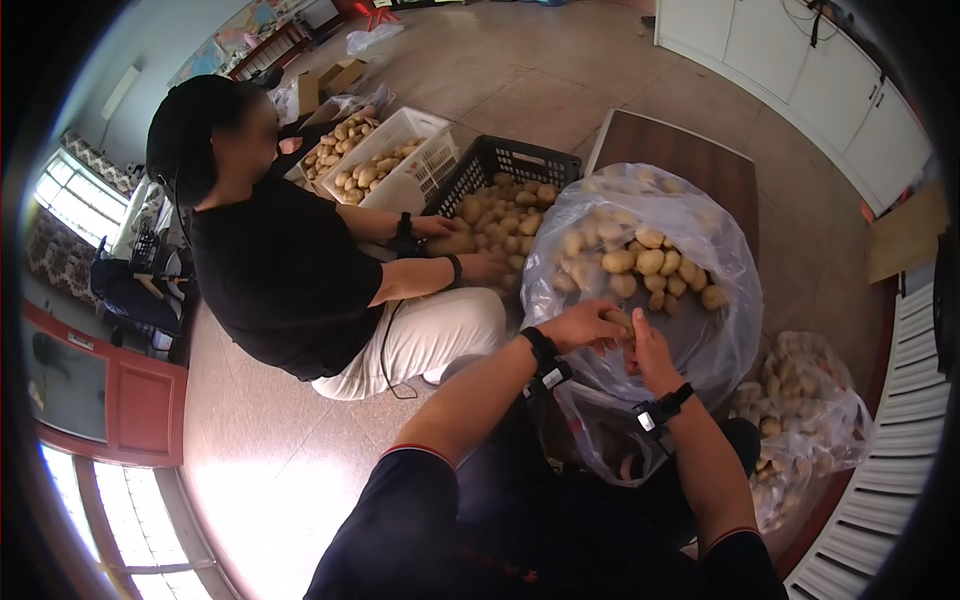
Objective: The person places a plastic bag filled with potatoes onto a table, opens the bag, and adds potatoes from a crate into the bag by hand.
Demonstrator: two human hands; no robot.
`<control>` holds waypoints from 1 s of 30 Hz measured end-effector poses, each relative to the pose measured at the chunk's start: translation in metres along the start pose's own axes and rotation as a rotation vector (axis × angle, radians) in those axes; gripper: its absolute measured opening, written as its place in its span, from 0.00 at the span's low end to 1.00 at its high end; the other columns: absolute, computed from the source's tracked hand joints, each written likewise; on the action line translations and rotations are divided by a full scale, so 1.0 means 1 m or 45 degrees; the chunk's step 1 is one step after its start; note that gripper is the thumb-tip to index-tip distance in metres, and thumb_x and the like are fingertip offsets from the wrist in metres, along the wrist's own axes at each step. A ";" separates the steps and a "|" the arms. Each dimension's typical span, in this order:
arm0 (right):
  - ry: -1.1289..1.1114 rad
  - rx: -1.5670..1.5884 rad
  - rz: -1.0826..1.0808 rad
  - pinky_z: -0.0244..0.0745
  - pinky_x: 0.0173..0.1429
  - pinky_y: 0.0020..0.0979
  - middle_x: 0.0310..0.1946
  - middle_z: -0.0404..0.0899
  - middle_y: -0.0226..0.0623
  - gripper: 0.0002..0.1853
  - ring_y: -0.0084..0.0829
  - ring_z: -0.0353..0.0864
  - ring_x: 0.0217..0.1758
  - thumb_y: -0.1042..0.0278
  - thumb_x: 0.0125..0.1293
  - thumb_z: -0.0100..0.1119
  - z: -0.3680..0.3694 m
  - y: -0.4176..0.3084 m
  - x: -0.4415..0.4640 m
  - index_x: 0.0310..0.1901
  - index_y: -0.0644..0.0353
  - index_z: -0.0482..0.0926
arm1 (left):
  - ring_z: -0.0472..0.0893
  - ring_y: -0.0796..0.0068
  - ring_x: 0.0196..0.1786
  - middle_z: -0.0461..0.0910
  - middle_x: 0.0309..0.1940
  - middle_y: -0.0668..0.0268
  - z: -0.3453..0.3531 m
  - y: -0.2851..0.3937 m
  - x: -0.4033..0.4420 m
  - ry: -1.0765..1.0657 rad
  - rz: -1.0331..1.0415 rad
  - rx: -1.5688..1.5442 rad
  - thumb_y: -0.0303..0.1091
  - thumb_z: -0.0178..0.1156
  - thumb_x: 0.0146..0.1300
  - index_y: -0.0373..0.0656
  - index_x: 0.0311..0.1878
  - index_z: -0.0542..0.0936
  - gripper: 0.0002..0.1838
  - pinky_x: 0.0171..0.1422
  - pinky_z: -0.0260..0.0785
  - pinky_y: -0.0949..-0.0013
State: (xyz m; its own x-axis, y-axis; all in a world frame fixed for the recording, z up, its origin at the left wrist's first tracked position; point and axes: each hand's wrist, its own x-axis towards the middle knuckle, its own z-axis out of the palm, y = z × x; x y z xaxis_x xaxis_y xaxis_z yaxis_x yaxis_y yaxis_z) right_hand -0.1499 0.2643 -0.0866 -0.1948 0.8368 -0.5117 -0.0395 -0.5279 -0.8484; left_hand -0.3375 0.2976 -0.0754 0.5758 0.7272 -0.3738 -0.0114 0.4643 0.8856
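A potato [622, 321] sits between my two hands, over the near side of a large clear plastic bag [735, 345]. My left hand [582, 328] has its fingers curled around the potato from the left. From the right, my right hand [652, 357] closes on it, thumb upward at its edge; part of the potato is hidden by the fingers. Inside the open bag lies a pile of loose potatoes [650, 262], just beyond my hands. Both my wrists carry dark bands with small devices.
At left, a person in a black top [290, 265] reaches into a black crate [530, 158] of potatoes. Behind stands a white crate [430, 130] with more potatoes. A brown board [690, 160] lies beyond the bag. Filled plastic bags [800, 400] rest beside a white radiator [880, 480].
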 end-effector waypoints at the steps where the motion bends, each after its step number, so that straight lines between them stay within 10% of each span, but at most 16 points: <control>1: -0.014 0.004 -0.029 0.61 0.20 0.28 0.13 0.61 0.27 0.32 0.25 0.62 0.13 0.33 0.73 0.41 -0.001 0.002 0.001 0.28 0.58 0.73 | 0.83 0.71 0.35 0.80 0.40 0.62 -0.001 0.000 0.000 -0.004 -0.001 -0.001 0.34 0.68 0.59 0.36 0.52 0.75 0.21 0.35 0.78 0.69; 22: 0.129 0.076 -0.108 0.64 0.21 0.25 0.18 0.69 0.27 0.19 0.21 0.69 0.18 0.50 0.75 0.50 -0.038 0.032 0.021 0.34 0.60 0.75 | 0.80 0.61 0.35 0.78 0.30 0.61 -0.151 -0.022 -0.007 1.052 0.509 -1.061 0.36 0.58 0.70 0.41 0.38 0.77 0.08 0.42 0.77 0.56; 30: 0.597 -0.429 -0.580 0.74 0.43 0.38 0.30 0.78 0.41 0.17 0.40 0.79 0.35 0.56 0.69 0.57 -0.060 0.034 0.026 0.42 0.65 0.76 | 0.78 0.63 0.50 0.74 0.56 0.59 -0.153 -0.024 -0.002 1.187 0.092 -0.589 0.47 0.57 0.69 0.39 0.63 0.69 0.27 0.50 0.74 0.61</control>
State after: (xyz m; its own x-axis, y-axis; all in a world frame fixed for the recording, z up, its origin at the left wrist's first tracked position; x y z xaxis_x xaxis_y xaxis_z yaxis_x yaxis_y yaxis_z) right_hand -0.0977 0.2766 -0.1370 0.2115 0.9766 -0.0391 0.3016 -0.1033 -0.9478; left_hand -0.4637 0.3626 -0.1377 -0.2961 0.7716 -0.5630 -0.4457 0.4097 0.7959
